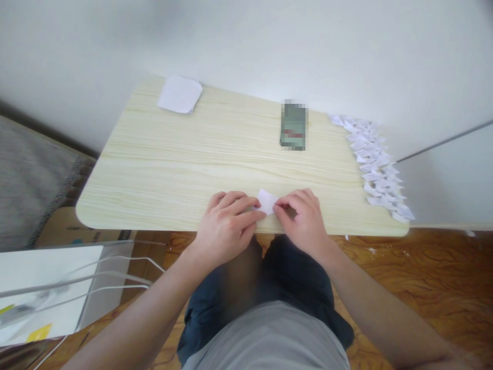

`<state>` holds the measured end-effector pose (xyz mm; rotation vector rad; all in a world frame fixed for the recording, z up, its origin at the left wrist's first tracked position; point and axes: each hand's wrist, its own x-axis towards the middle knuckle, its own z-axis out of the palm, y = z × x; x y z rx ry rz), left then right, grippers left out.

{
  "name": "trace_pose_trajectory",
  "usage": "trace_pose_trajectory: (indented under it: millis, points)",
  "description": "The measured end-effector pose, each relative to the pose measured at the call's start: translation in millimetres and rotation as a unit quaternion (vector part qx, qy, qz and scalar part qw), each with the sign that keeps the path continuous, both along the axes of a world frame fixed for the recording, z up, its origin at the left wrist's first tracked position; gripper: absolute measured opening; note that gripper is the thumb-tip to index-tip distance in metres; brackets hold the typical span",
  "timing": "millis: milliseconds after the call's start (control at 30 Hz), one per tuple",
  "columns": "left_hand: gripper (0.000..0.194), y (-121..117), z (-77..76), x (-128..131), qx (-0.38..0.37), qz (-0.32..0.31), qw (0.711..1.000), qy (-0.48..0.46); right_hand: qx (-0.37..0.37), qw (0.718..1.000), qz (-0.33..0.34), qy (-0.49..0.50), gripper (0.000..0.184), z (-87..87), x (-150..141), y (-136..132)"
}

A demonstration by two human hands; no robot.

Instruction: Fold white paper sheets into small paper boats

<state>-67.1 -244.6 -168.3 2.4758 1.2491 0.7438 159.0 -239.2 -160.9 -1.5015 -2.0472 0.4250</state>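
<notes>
A small white piece of paper (267,200) lies near the front edge of a light wooden table (173,164). My left hand (227,223) pinches its left side with thumb and fingers. Its right side is pinched by my right hand (302,221), fingertips curled onto the paper. Both hands rest on the tabletop and cover the lower part of the paper.
Several small folded white paper pieces (375,167) lie along the table's right edge. A stack of white paper (179,94) sits at the back left. A dark phone (294,126) lies at the back centre. A white wall stands behind; a white box with cables (42,288) is lower left.
</notes>
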Motion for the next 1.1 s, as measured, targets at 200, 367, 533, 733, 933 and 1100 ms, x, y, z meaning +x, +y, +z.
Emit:
trace_pose_trajectory:
  millis: [200, 367, 533, 733, 933, 1100]
  points:
    - [0.029, 1.6, -0.5, -4.5, 0.012, -0.021, 1.0, 0.003, -0.006, 1.0, -0.019, -0.018, 0.005, 1.4, -4.2, -2.6]
    - [0.028, 2.7, -1.1, -6.4, 0.026, -0.033, 0.999, 0.005, 0.002, 0.999, -0.028, -0.046, 0.005, 2.1, -5.8, -5.0]
    - [0.029, 1.2, -1.6, -5.4, 0.029, -0.03, 0.999, 0.003, 0.003, 0.999, -0.019, -0.048, 0.006, 1.7, -5.0, -3.0]
    - [0.029, -0.9, 0.9, -3.1, 0.033, -0.027, 0.999, 0.006, 0.008, 0.999, -0.013, -0.045, 0.007, -0.4, -2.0, -1.3]
    - [0.034, -1.1, 2.5, -2.2, 0.026, -0.031, 0.999, 0.024, 0.007, 0.999, -0.013, -0.035, 0.006, -2.4, -1.2, -1.0]
    - [0.033, -1.1, 1.1, -3.7, 0.03, -0.037, 0.998, 0.037, 0.004, 1.0, -0.021, -0.02, 0.006, -2.5, -2.2, -1.1]
